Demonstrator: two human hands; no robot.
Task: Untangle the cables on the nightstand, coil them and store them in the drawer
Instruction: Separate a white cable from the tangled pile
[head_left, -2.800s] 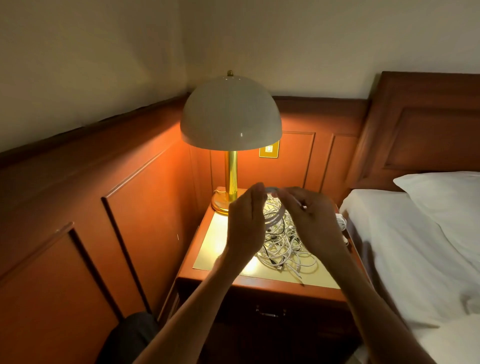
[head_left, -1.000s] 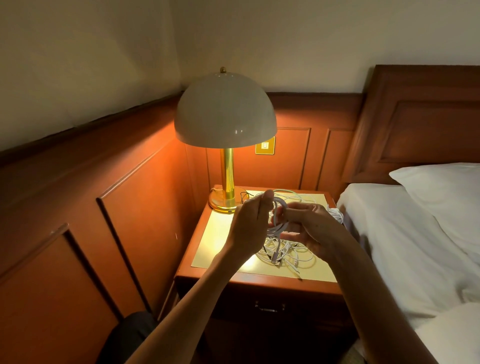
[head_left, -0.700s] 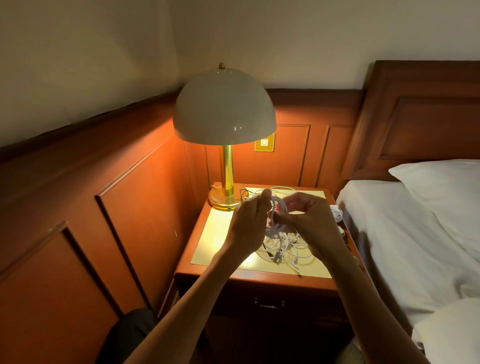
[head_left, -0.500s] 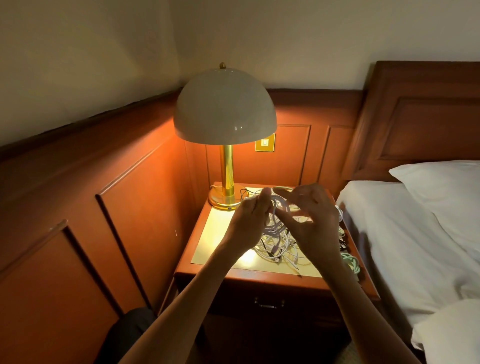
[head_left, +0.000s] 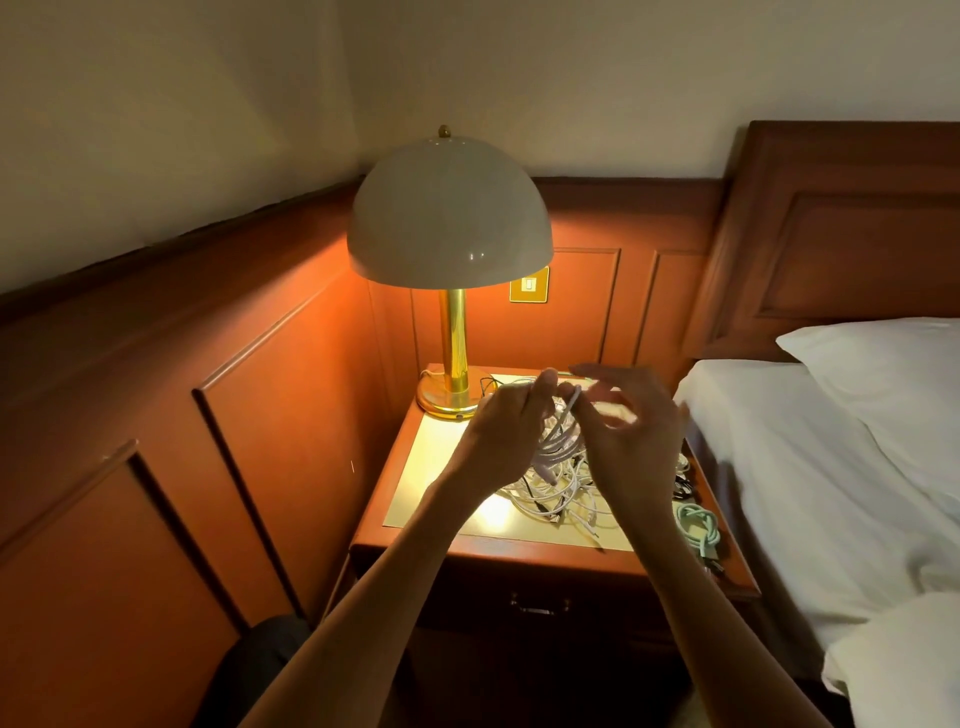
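Over the bench (head_left: 519, 556), both bare arms reach in from below and meet above a loose heap of white cables (head_left: 563, 496). The left grip (head_left: 498, 436) is clamped on a coil (head_left: 558, 441) of white cable: its fingers curl round the loops and its thumb presses them near the top, so the coil hangs upright in the air above the heap, clear of the bench top. One straight end of that cable sticks up and to the right from the coil, toward the right grip (head_left: 634, 436). That hand sits just beside the coil with its fingers spread and its thumb close to the cable end, but it is blurred, and I cannot tell whether it pinches the cable or only touches it. The heap lies on the gold panel in the middle of the bench, reaching toward the front edge. A green cable (head_left: 698, 525), already knotted into a small bundle, lies near the front right corner, apart from the heap, and a dark cable (head_left: 683, 486) lies just behind it along the right edge. The drawer (head_left: 493, 597) under the bench top is closed, with its handle at the middle. A lit lamp (head_left: 449, 249) with a dome shade stands at the back left corner. A switch plate (head_left: 529, 284) sits on the panelled wall behind. A bed (head_left: 831, 467) with a white pillow (head_left: 883, 364) and a wooden headboard (head_left: 857, 218) stands to the right.
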